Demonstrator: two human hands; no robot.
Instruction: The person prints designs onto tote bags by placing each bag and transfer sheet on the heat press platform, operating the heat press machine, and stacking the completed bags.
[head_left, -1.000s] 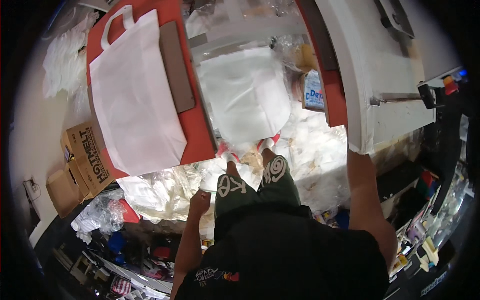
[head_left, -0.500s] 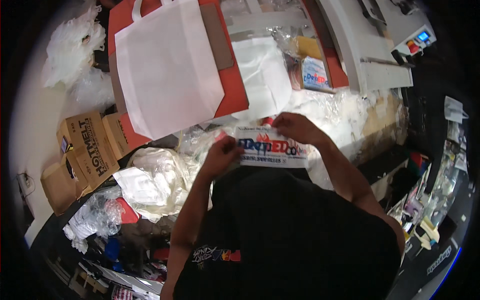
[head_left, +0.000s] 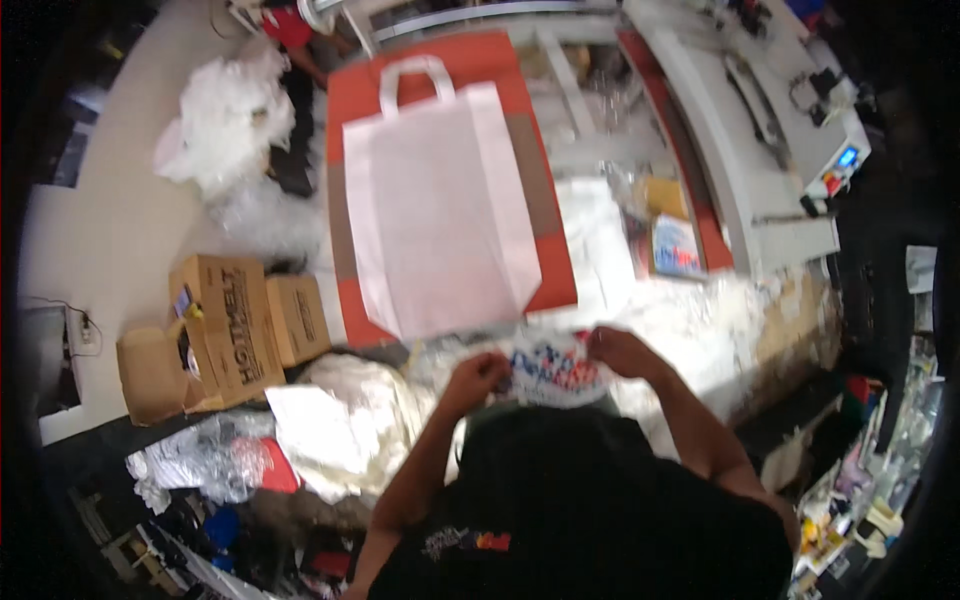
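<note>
In front of my chest I hold a small white printed sheet (head_left: 556, 370) with blue and red lettering, blurred by motion. My left hand (head_left: 480, 380) pinches its left edge, and my right hand (head_left: 620, 352) grips its upper right corner. Beyond my hands a white tote bag (head_left: 440, 215) lies flat, handles pointing away from me, on a red board (head_left: 555, 270) with brown patches. Right of the board, a stack of similar printed sheets (head_left: 676, 247) rests beside a tan block (head_left: 665, 198).
A grey machine (head_left: 720, 130) with a small control box (head_left: 845, 160) stands at the right. Open cardboard boxes (head_left: 235, 330) and crumpled white bags (head_left: 350, 420) are at the left. White plastic bags (head_left: 235, 120) lie farther back. Cluttered shelving (head_left: 850, 490) runs along the right.
My view has shifted, so the tote bag and board appear lower and farther right, with the bag's handles now fully visible. Both hands still hold the printed sheet, which looks more blurred.
</note>
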